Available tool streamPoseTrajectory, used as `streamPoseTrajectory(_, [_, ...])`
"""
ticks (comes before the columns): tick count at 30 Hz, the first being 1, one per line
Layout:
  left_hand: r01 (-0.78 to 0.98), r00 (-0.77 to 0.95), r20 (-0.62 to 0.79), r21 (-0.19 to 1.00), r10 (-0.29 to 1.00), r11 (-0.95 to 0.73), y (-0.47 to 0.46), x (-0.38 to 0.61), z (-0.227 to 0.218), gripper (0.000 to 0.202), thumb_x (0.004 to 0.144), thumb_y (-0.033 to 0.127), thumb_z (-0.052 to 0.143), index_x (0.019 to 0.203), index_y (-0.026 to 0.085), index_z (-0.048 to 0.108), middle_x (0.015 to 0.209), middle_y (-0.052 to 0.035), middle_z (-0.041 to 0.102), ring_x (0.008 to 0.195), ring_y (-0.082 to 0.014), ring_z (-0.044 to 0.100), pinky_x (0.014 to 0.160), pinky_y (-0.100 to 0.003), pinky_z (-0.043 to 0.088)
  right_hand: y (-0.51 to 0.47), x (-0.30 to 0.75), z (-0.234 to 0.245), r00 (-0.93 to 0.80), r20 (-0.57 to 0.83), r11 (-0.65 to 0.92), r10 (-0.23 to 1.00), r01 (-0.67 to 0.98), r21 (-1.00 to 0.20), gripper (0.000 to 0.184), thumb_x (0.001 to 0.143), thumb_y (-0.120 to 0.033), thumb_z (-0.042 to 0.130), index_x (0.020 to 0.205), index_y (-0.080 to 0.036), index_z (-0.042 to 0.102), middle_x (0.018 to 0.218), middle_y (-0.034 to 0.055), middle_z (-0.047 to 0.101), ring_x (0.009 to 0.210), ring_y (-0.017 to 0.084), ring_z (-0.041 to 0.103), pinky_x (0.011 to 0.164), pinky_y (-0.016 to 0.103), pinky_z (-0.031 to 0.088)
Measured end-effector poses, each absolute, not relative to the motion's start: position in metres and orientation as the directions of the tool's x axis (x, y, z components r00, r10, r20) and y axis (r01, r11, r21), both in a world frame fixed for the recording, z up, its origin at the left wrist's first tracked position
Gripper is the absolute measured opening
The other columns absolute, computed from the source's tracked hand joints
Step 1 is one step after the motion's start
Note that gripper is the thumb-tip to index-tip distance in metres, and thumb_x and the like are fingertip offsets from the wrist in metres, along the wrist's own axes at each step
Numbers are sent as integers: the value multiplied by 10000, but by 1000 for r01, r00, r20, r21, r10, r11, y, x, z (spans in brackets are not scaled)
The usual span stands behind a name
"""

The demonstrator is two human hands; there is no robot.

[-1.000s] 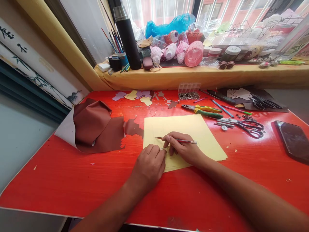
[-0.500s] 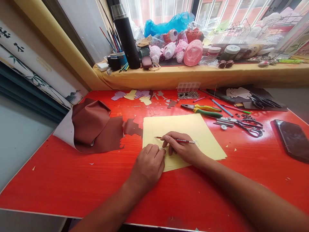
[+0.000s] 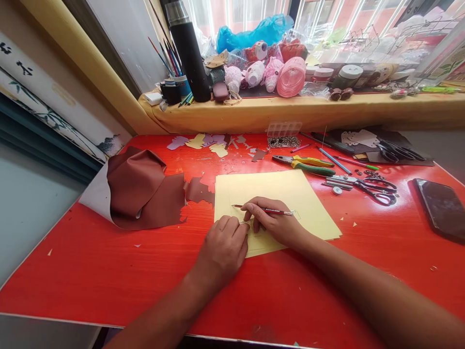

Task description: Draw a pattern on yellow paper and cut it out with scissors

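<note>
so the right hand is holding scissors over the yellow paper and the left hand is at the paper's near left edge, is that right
Not quite, the held tool is misread: the head view shows the right hand holding a pencil over the yellow paper. The left hand is indeed at the paper's near left edge.

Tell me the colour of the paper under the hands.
Pale yellow; the paper shows in the head view.

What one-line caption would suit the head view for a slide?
Right hand holding a pencil over yellow paper on a red table, the left hand at the paper's near left corner.
</note>
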State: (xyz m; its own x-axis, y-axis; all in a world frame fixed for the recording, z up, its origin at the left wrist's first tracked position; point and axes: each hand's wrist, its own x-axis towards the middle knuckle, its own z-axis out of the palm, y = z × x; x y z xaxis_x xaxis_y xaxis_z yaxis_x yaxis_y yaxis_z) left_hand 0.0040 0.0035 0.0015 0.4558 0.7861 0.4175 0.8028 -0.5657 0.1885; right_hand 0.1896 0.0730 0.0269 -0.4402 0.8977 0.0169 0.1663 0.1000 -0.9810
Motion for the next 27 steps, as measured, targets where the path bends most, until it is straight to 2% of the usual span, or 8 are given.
streamPoseTrajectory(10, [800, 453, 399, 212, 797, -561, 3, 4, 1, 139, 1013, 105, 540, 1081, 170, 643, 899, -67, 581, 859, -267, 536, 745, -404, 494, 72, 192, 23, -402, 22, 69, 915, 103, -992, 293, 1054, -407, 586, 952, -202, 769, 839, 35, 761, 521, 135, 649, 511, 272, 478])
streamPoseTrajectory(21, [781, 461, 413, 231, 785, -580, 3, 3, 3, 160, 1008, 80, 521, 1068, 183, 627, 898, -59, 596, 848, -252, 549, 758, -389, 512, 85, 218, 19, -127, 73, 78, 989, 37, -996, 380, 1066, -534, 591, 976, -195, 736, 728, 11, 694, 466, 123, 584, 439, 266, 387])
streamPoseTrajectory(27, [783, 460, 405, 233, 790, -576, 3, 3, 4, 171, 1017, 85, 503, 1079, 196, 617, 904, -55, 600, 850, -251, 558, 757, -389, 513, 81, 217, 17, -208, 65, 81, 976, 67, -994, 430, 1052, -588, 607, 900, -204, 728, 657, -2, 673, 472, 141, 576, 471, 282, 424])
